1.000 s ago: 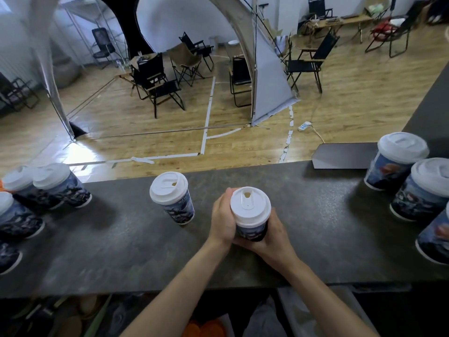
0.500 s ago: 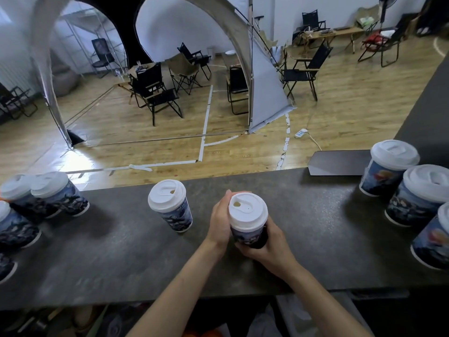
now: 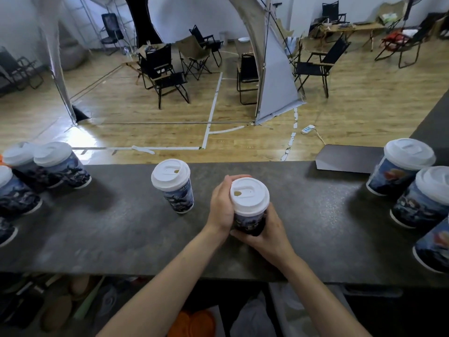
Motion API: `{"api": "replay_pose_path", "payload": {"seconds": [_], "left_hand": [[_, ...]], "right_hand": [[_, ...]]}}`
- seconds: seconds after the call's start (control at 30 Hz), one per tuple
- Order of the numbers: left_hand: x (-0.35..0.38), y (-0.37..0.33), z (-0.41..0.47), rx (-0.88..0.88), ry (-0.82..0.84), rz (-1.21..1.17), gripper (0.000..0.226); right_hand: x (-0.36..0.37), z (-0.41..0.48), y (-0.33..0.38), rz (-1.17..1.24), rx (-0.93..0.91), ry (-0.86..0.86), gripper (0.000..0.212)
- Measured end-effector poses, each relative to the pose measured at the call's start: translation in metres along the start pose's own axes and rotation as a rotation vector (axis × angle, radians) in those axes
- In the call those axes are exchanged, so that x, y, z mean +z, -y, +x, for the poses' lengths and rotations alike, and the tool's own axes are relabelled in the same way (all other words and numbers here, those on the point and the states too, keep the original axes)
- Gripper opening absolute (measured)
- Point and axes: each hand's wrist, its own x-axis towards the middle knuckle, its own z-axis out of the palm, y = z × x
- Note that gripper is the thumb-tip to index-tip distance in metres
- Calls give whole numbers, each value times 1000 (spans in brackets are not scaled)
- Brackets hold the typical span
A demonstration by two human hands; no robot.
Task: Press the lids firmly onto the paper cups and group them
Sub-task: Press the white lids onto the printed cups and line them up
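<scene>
Centrally in the head view, a paper cup (image 3: 248,223) with a dark printed wrap stands on the speckled grey, stone-like bench (image 3: 121,227), near its front edge. Its smooth white domed lid (image 3: 249,196), with an oval sip hole, sits on top. The left hand (image 3: 220,205) curls round the cup's upper wall beside the lid rim; the right hand (image 3: 270,231) wraps the lower body, fingers clamped under it. Just to the left, apart from the hands, a second lidded cup (image 3: 180,197) stands upright. More lidded cups cluster at the bench's left end (image 3: 60,166) and at its right end (image 3: 398,170). A flat dark slab (image 3: 349,158) lies at the far edge, and beyond it is a glossy wooden floor (image 3: 145,122)
</scene>
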Motion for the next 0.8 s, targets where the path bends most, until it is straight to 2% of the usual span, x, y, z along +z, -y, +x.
{"api": "replay_pose_path", "payload": {"seconds": [0.07,0.2,0.4,0.57,0.63,0.7,0.8], "left_hand": [[-1,1,3,-8,0,-11,42],[-7,-2,11,-161,140,-46,47],[-5,9,9,-62,-23,-35,41],[-4,7,4,9,-27,-66,50],[-3,5,1,11,-29,-12,44],[-6,2,7,-48,31,-23,38],[-14,-4,12,-150,223,-47,45]], "right_hand": [[0,1,-3,-11,-4,-15,78],[0,2,-5,-26,-35,1,75],[4,4,-3,42,-72,-7,86],[6,2,-5,22,-68,-5,85],[6,3,-5,38,-50,-9,86],[3,2,-3,22,-45,-35,79],[0,0,-1,-18,-40,0,68]]}}
